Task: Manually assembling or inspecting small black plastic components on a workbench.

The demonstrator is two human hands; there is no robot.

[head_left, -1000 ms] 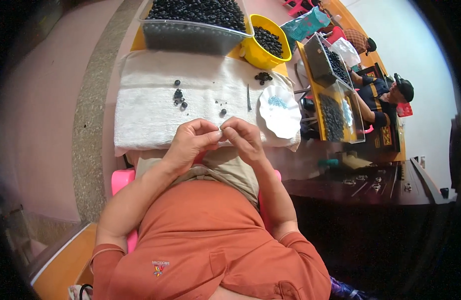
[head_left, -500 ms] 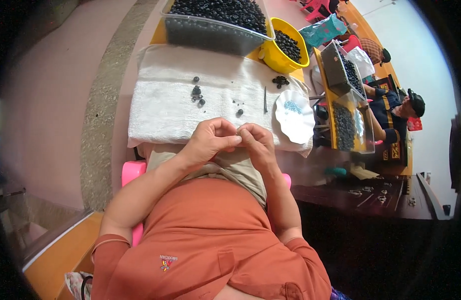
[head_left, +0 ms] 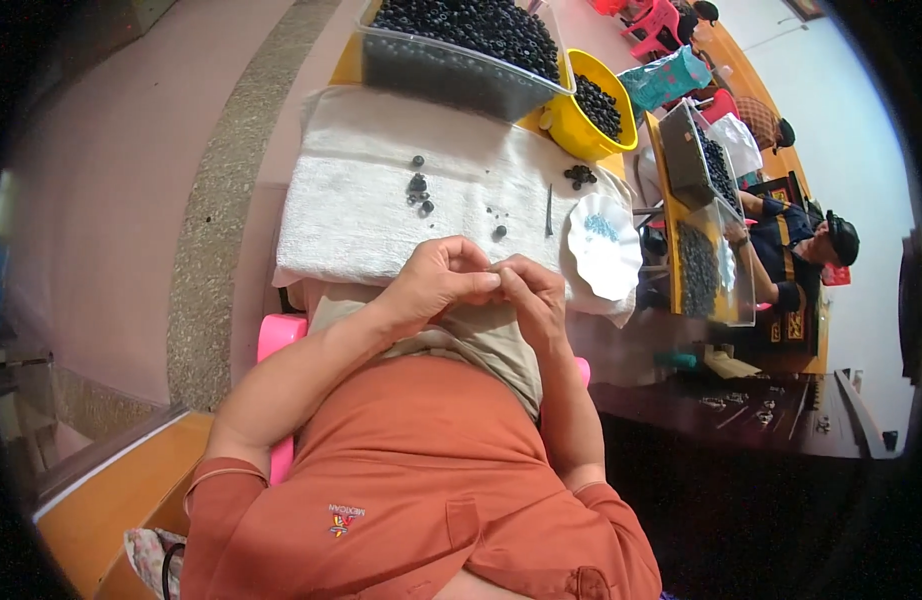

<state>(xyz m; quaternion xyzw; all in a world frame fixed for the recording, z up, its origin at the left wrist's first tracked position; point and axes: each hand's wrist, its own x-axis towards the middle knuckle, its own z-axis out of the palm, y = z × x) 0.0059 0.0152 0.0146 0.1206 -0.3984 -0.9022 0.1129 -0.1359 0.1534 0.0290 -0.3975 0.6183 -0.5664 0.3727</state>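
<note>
My left hand (head_left: 436,283) and my right hand (head_left: 529,293) meet fingertip to fingertip just in front of my chest, at the near edge of a white towel (head_left: 371,205). Both are pinched together over something too small to make out. On the towel lie a few loose dark beads (head_left: 418,188), another small clump of beads (head_left: 580,176) and a thin dark needle-like tool (head_left: 548,209). A white scalloped dish (head_left: 603,247) with pale blue bits sits at the towel's right end.
A clear bin (head_left: 461,55) heaped with dark beads stands behind the towel, a yellow bowl (head_left: 593,108) of beads to its right. Further right, more trays (head_left: 696,165) of beads and a seated person (head_left: 801,250) in dark clothes. A pink stool (head_left: 279,335) is under me.
The view has tilted so the table sits higher and closer. My hands stay pressed together, fingers shifting slightly around the small thing.
</note>
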